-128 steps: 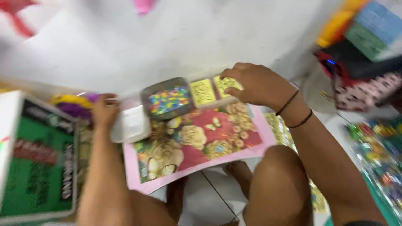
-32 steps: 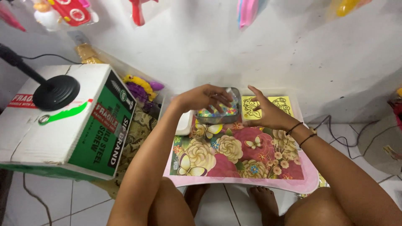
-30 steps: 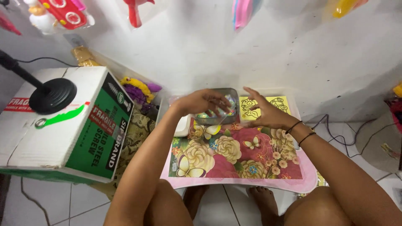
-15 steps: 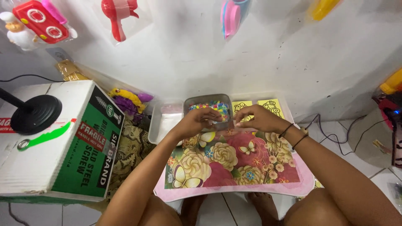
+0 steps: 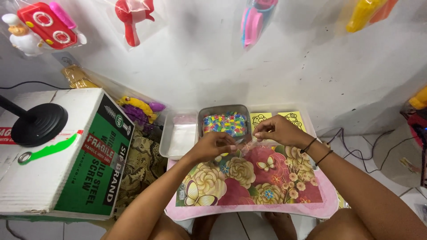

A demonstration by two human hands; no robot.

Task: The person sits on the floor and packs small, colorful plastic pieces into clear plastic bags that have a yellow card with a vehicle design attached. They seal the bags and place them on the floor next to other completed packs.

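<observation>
Both hands meeting mid-frame over a small lap worktop (image 5: 249,178) with a pink rim and a loud floral print. Left hand (image 5: 212,146) curled shut, fingertips pinched on the edge of a small clear plastic bag (image 5: 249,144). Right hand (image 5: 276,130) also closed in a pinch, gripping the same bag from the other side, two dark bands around that wrist. Bag itself hard to make out, see-through and crinkly, sitting right between the two hands at the top edge of the floral surface; contents too small to tell.

Just above the hands, centre of frame: a grey tray (image 5: 223,122) full of tiny multicoloured beads, touching the far side of the worktop. Left of it, a white tray (image 5: 179,138) with flat clear bags inside. Right of the bead tray, partly behind the right hand: yellow sheets (image 5: 275,118) with outline drawings.

Left side of frame: a big white and green cardboard box (image 5: 89,155) with a black round stand base (image 5: 39,124) on top. Between box and trays, a purple and yellow toy (image 5: 140,109) against the wall. Along the top edge, bagged plastic toys (image 5: 44,22) hanging on the white wall. Lower edge: bare knees and tiled floor.
</observation>
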